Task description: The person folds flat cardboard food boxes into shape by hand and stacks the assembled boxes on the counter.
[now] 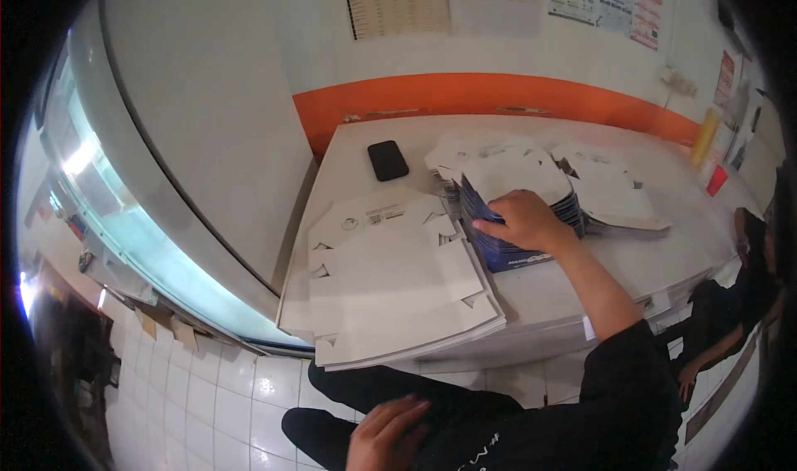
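My right hand reaches over the table to a row of folded blue cartons standing on edge. Its thumb and fingers close on the upper edge of the cartons at the left end of the row. My left hand is over my lap, holding nothing that I can see. Its fingers are loosely extended and a little blurred. Left of the blue cartons lies a stack of flat white carton blanks with small printing and cut-out slots. More white blanks lie behind and to the right.
A black phone lies on the white table near the back left. A tall white cabinet with a lit glass front stands at the left. Another person's arm shows at the right edge. Papers hang on the wall.
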`<act>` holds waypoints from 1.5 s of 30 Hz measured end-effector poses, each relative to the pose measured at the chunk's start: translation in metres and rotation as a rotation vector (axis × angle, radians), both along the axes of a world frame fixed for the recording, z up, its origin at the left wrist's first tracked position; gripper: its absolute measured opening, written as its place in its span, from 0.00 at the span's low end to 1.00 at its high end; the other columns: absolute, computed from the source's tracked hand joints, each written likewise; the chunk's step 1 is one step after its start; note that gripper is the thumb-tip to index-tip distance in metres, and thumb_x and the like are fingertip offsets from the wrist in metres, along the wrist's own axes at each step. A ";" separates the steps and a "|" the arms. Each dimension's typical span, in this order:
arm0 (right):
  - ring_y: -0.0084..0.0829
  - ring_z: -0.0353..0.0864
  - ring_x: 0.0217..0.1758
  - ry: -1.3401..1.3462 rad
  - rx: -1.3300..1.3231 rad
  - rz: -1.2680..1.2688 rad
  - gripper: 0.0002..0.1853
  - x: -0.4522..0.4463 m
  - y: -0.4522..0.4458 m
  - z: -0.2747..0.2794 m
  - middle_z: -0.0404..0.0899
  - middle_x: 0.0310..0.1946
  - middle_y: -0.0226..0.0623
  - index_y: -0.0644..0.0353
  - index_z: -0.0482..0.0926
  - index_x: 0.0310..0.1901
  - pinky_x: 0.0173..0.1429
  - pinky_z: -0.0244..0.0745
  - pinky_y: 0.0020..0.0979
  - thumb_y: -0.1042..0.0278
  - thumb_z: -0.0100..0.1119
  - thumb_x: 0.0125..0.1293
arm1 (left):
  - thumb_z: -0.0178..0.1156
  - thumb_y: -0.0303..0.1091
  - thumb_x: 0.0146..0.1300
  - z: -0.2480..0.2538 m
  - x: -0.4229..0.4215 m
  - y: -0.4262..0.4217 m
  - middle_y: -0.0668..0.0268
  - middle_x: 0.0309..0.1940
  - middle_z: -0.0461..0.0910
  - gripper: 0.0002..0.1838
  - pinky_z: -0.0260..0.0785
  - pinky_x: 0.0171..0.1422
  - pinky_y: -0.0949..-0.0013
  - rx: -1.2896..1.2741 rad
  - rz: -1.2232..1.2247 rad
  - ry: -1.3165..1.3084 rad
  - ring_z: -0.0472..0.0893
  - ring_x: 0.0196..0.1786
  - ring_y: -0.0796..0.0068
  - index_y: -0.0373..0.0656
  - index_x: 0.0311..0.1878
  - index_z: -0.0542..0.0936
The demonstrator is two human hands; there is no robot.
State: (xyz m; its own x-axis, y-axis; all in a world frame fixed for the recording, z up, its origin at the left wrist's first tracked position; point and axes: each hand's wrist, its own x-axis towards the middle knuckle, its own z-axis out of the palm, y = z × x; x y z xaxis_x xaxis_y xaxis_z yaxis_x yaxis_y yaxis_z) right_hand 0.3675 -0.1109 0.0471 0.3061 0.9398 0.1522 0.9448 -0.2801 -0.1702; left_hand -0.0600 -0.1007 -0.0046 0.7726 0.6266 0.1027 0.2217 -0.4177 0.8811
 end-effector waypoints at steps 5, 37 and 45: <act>0.56 0.84 0.43 -0.065 0.049 -0.009 0.29 -0.001 -0.007 -0.004 0.83 0.35 0.54 0.66 0.82 0.37 0.53 0.78 0.52 0.40 0.58 0.74 | 0.72 0.38 0.65 0.015 0.112 0.048 0.51 0.71 0.74 0.26 0.66 0.78 0.47 0.577 -0.258 0.010 0.72 0.75 0.47 0.44 0.66 0.81; 0.59 0.68 0.69 0.184 0.427 0.156 0.24 -0.150 -0.033 -0.106 0.71 0.67 0.56 0.61 0.78 0.59 0.71 0.68 0.53 0.60 0.71 0.65 | 0.49 0.44 0.85 0.031 0.070 0.124 0.66 0.29 0.82 0.21 0.72 0.30 0.79 0.812 1.153 -0.732 0.81 0.30 0.85 0.32 0.47 0.79; 0.55 0.75 0.67 0.779 0.801 0.524 0.25 -0.209 -0.021 -0.021 0.76 0.62 0.56 0.60 0.77 0.61 0.70 0.71 0.53 0.55 0.69 0.69 | 0.57 0.37 0.76 0.008 0.073 0.058 0.54 0.41 0.88 0.11 0.85 0.50 0.59 0.710 0.154 -0.929 0.89 0.46 0.59 0.40 0.44 0.83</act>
